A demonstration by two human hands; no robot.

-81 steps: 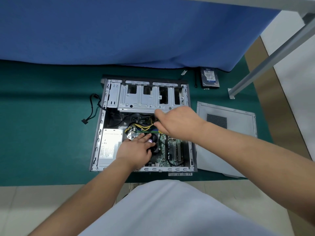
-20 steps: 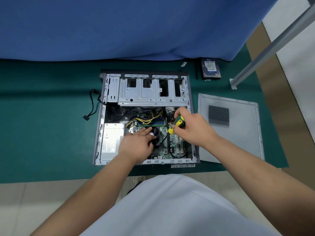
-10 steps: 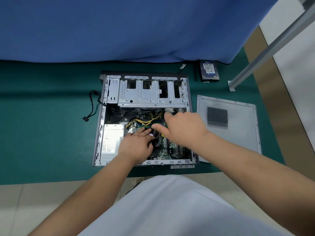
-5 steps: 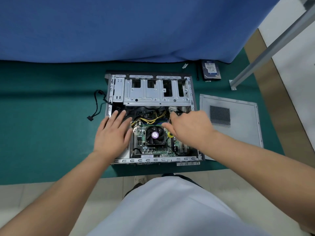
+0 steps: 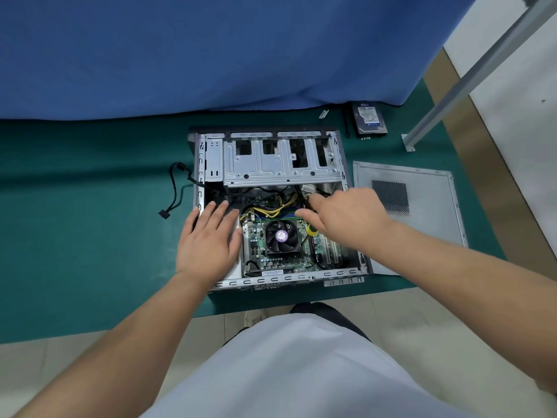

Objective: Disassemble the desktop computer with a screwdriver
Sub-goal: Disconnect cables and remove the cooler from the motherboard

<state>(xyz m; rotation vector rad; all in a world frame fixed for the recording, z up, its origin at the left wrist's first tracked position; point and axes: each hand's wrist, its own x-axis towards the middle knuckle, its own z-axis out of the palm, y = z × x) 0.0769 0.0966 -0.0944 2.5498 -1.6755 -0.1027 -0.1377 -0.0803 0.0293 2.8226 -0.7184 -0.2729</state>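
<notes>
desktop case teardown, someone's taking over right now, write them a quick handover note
Left hand: open, flat on the power supply side of the desktop case.
Right hand: over the motherboard's upper right; screwdriver shows only as a yellow tip beneath it, grip hidden.
Done: side panel off, lying right of the case; hard drive out, at the far edge of the mat.
Left: CPU fan, motherboard, cables, power supply.

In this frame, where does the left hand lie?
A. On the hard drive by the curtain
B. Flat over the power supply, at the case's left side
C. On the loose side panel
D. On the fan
B: the left hand lies with straight fingers over the power supply, left of the uncovered fan.
</notes>
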